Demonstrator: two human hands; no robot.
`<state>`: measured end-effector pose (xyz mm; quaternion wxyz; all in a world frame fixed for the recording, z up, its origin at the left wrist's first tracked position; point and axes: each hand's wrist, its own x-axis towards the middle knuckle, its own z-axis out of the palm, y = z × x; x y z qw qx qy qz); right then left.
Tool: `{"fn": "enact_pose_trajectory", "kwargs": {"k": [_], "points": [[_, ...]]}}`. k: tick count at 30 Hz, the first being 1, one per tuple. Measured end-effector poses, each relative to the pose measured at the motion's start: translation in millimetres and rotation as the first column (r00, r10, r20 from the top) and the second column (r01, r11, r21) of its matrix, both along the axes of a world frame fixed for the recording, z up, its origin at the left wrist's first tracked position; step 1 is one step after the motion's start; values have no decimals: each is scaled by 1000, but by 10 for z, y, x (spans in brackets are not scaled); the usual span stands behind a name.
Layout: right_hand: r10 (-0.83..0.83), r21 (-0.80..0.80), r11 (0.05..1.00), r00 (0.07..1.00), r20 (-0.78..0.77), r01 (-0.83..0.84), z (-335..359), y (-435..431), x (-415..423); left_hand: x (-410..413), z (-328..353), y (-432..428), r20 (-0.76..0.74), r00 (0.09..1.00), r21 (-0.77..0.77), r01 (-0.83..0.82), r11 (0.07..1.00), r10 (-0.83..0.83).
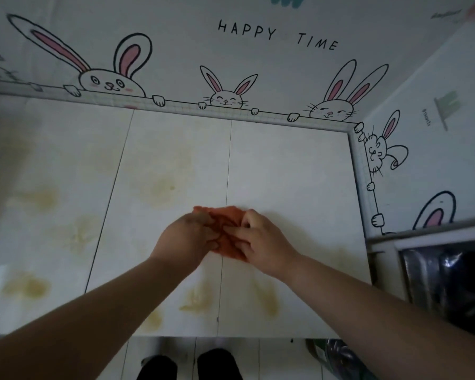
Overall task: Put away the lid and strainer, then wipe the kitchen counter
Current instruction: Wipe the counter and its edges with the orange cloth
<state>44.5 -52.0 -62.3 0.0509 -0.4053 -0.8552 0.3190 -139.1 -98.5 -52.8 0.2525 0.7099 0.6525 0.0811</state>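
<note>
Two hands on one orange cloth [229, 229] over the middle of the stained counter [285, 174]. The left hand [188, 237] and right hand [261, 239] both have fingers curled, pinching the bunched cloth between them.

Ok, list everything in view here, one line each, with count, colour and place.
cloth: one, orange, bunched above the counter's middle, gripped by both hands
counter: one, white tile with yellowish stains, filling the centre
rabbit drawings: several, black outline with pink ears, along both walls
lettering: "HAPPY TIME", black, back wall
dark shiny item: unclear, at right edge
shoes: two, black, on floor below
left hand: one, fingers on cloth
right hand: one, fingers on cloth
</note>
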Motion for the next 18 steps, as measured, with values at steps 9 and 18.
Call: {"fn": "enact_pose_trajectory", "kwargs": {"k": [9,18], "points": [[-48,124,991,999,-25,51,-57,615,-211,-190,-110,510,-43,999,101,-12,995,17],[-582,-239,812,768,-269,532,-141,1609,-718,-326,-148,1824,-208,975,-16,-88,996,82]]}}
